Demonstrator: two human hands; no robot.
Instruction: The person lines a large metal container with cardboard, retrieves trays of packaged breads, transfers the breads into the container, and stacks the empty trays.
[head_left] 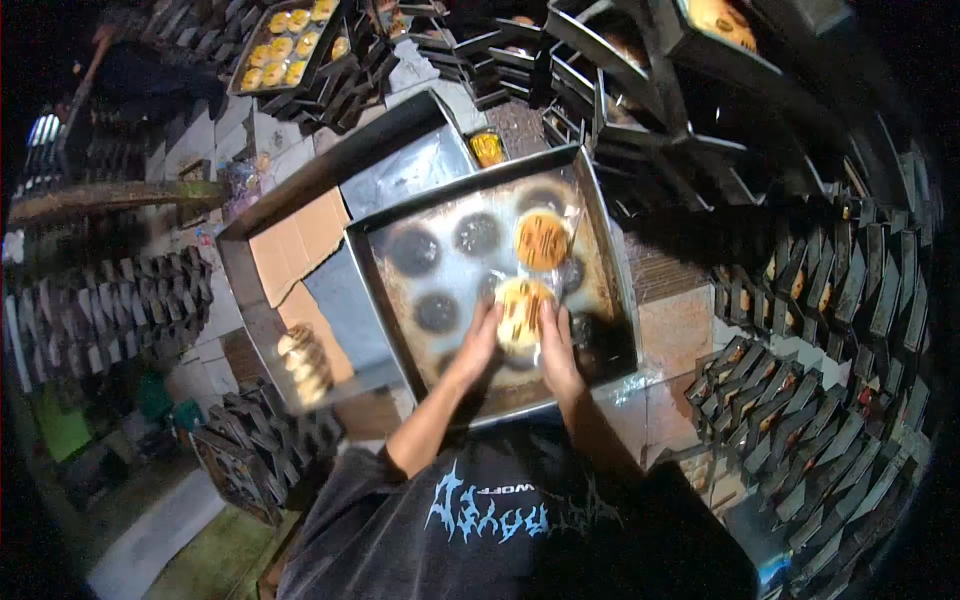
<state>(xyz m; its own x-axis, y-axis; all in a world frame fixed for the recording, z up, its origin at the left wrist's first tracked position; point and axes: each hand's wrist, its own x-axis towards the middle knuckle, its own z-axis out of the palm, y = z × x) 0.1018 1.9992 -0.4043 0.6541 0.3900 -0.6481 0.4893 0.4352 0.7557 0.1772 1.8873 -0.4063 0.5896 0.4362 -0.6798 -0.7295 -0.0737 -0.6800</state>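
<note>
A round golden pastry with dark stripes (522, 314) is held between my two hands above a metal tray (455, 285). My left hand (484, 343) grips its left side and my right hand (556, 345) its right side. Clear plastic seems to surround it. Just above, a second striped pastry (543, 240), browner on top, lies in the tray near the upper right. Dark round marks cover the tray's bottom.
Beneath the tray's left side is a larger metal tray (238, 270) with cardboard (298, 245) and a row of pastries (305, 365). Stacked trays stand all around, one at the upper left holding yellow pastries (282, 47). A yellow packet (487, 149) lies behind.
</note>
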